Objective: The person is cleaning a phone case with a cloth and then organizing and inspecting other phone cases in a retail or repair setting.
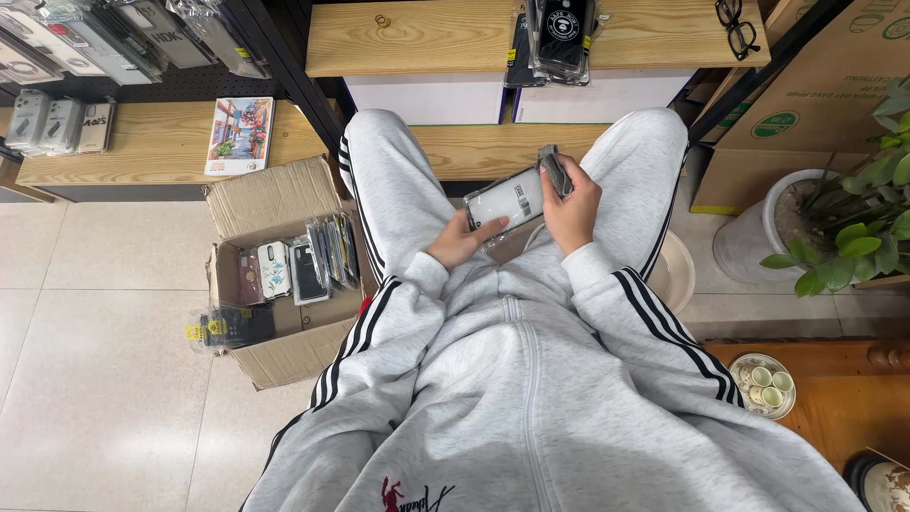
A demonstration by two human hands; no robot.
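I sit in a grey tracksuit, looking down at my lap. My left hand [459, 244] holds the lower edge of a clear-wrapped phone case package [505, 201] with a white back. My right hand [573, 205] grips the package's upper right end together with a small grey cloth or tag [553, 167]. Both hands hover above my thighs, just in front of a low wooden shelf [474, 147].
An open cardboard box [284, 337] of packaged phone cases stands on the tiled floor at my left. More packaged cases [561, 38] and black glasses [737, 27] lie on the upper shelf. A potted plant [858, 228] and large cartons stand at the right.
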